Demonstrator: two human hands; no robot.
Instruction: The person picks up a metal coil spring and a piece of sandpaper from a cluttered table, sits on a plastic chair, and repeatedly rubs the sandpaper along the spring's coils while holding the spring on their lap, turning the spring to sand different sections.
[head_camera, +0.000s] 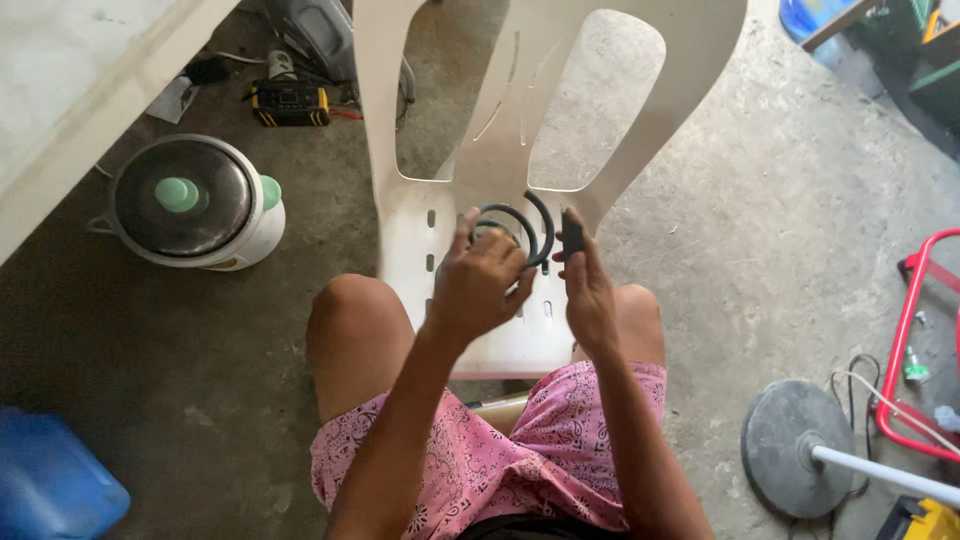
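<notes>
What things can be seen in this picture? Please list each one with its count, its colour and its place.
black cable: one, coiled in loops, held between both hands
plastic chair: one, cream white, in front of the knees
rice cooker: one, white with a green knob, on the floor at left
small device: one, black and yellow, on the floor at top left
blue container: one, bottom left corner
round stand base: one, grey, with a white pole, at lower right
red frame: one, at the right edge
shorts: one pair, pink patterned, on the person
left hand: grips the coil
right hand: holds the cable's dark end
</notes>
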